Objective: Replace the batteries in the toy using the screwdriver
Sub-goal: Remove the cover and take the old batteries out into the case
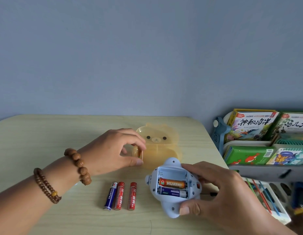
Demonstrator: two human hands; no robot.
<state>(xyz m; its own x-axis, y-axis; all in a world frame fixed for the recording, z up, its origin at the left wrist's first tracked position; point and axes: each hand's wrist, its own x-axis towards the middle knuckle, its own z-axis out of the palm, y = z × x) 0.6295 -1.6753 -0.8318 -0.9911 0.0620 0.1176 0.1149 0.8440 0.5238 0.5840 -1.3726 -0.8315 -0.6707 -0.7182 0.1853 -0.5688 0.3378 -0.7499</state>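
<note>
My right hand holds the pale blue toy upside down, tilted up off the table. Its open battery bay holds an orange battery and a blue-and-silver battery; the top slot is bare. My left hand pinches a gold battery upright inside the open translucent yellow bear-face box. Three loose batteries lie side by side on the table: a blue one and two red ones. A dark tip of something thin shows behind the toy; the screwdriver is not clearly visible.
The pale wooden table ends at a rounded right edge. Beyond it stands a grey shelf of picture books and, lower, a white basket with coloured sticks. A blue-grey wall rises behind. Bead bracelets circle my left wrist.
</note>
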